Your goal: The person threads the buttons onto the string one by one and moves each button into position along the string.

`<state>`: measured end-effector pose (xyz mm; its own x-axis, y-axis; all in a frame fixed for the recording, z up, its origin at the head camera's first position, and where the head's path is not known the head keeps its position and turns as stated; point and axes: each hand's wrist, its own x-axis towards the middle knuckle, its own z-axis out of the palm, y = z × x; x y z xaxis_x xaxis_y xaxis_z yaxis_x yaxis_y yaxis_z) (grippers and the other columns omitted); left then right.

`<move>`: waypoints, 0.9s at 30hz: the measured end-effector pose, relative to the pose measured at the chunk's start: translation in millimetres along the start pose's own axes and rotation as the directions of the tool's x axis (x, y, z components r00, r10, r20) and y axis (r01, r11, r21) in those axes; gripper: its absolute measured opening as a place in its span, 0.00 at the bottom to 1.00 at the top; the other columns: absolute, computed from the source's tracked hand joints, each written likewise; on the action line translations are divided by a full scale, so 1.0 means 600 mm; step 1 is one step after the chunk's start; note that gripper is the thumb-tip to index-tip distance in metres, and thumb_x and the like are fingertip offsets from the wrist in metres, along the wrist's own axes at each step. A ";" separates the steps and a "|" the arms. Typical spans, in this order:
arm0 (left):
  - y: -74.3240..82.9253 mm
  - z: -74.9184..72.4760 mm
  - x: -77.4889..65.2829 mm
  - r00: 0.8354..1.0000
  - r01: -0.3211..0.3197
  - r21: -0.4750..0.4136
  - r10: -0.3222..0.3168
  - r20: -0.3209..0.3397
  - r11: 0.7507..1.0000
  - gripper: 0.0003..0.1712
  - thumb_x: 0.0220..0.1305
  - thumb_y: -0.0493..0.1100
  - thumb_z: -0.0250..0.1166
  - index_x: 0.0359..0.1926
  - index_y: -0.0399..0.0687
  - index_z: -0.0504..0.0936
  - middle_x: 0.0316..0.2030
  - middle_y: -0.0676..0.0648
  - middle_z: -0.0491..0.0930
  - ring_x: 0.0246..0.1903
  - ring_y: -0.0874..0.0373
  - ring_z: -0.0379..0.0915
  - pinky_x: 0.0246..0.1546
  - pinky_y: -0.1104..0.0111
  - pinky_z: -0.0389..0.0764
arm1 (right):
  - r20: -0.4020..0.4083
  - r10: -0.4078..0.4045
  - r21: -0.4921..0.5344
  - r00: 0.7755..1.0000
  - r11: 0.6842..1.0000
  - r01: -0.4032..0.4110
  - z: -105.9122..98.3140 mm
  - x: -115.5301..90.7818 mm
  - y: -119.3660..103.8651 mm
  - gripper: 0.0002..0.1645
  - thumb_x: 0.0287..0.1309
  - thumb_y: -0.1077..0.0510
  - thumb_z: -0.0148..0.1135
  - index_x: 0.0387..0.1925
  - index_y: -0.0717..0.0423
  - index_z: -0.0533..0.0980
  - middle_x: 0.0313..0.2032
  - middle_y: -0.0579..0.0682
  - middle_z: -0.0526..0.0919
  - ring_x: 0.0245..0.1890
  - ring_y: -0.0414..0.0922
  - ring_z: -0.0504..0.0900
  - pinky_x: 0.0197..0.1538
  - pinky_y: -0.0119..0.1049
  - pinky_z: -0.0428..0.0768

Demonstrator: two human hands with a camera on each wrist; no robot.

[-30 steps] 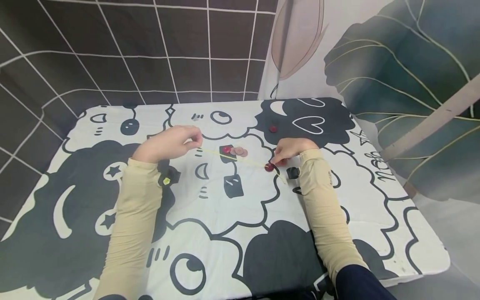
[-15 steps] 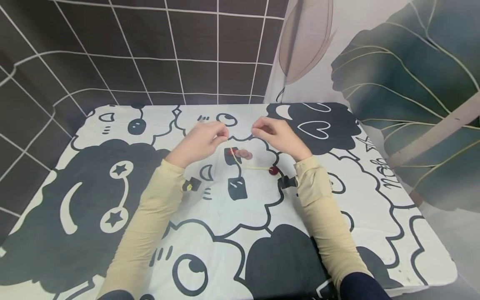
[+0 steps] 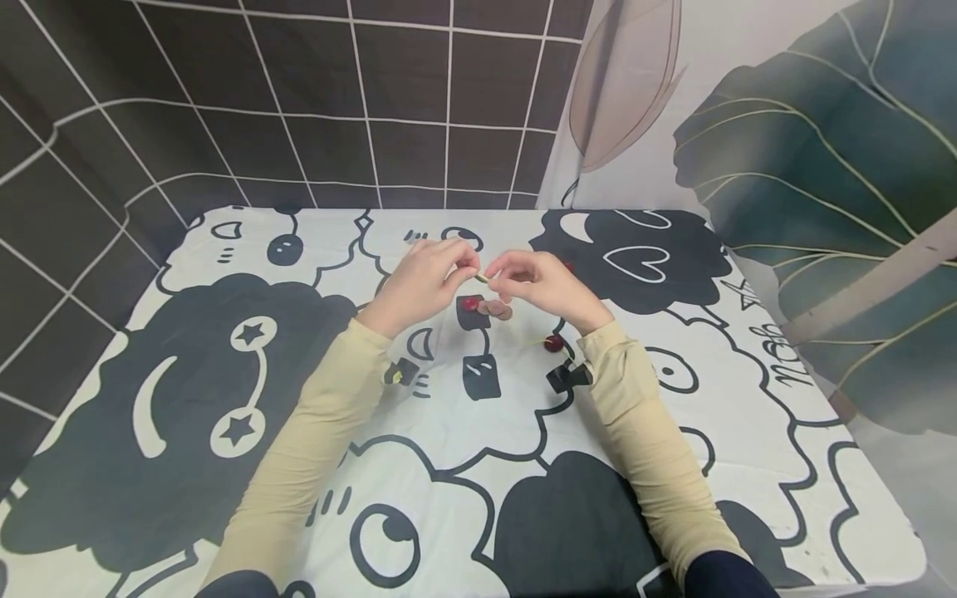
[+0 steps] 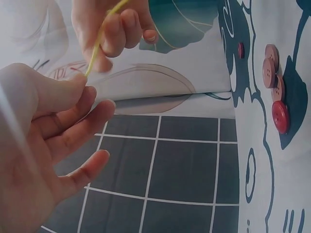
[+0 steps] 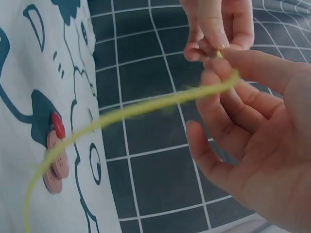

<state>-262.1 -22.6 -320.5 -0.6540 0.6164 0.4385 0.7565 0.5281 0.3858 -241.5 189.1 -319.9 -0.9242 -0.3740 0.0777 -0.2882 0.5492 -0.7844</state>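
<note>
A length of yellow yarn (image 5: 146, 108) is pinched between the thumb and fingers of my left hand (image 3: 432, 276). My right hand (image 3: 549, 282) meets it above the table and pinches the same yarn, fingertips close together. In the right wrist view the yarn droops from the fingers towards the table, past the buttons. A dark red button (image 3: 553, 343) lies on the cloth below my right hand, with a bit of yarn at it. Beyond the hands' gap lie a bright red button (image 4: 280, 117) and several overlapping pink buttons (image 4: 269, 73).
Farther back, another dark red button (image 4: 240, 50) lies on the cloth, mostly hidden by my right hand in the head view. The patterned tablecloth (image 3: 449, 432) covers the table. A dark gridded curtain (image 3: 299, 108) hangs behind it. Small black devices (image 3: 568, 378) sit at both wrists.
My right hand has left the dark red button and risen to the left. My left hand has moved right with the yarn. Both now meet, and the right pinches the yarn too.
</note>
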 end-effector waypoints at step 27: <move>-0.029 0.121 0.076 0.793 0.307 0.065 -0.293 0.535 0.950 0.29 0.56 0.43 0.69 0.58 0.38 0.77 0.49 0.41 0.77 0.48 0.49 0.77 0.56 0.61 0.76 | 0.003 0.001 -0.070 1.000 0.998 0.000 -0.055 -0.021 0.012 0.06 0.60 0.60 0.60 0.37 0.58 0.81 0.19 0.44 0.76 0.26 0.42 0.77 0.37 0.31 0.71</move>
<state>-304.7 38.5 -366.4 -0.7366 0.6463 -0.1994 0.5179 0.7286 0.4482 -240.2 222.7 -306.3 -0.9235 -0.3762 0.0752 -0.3048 0.6003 -0.7394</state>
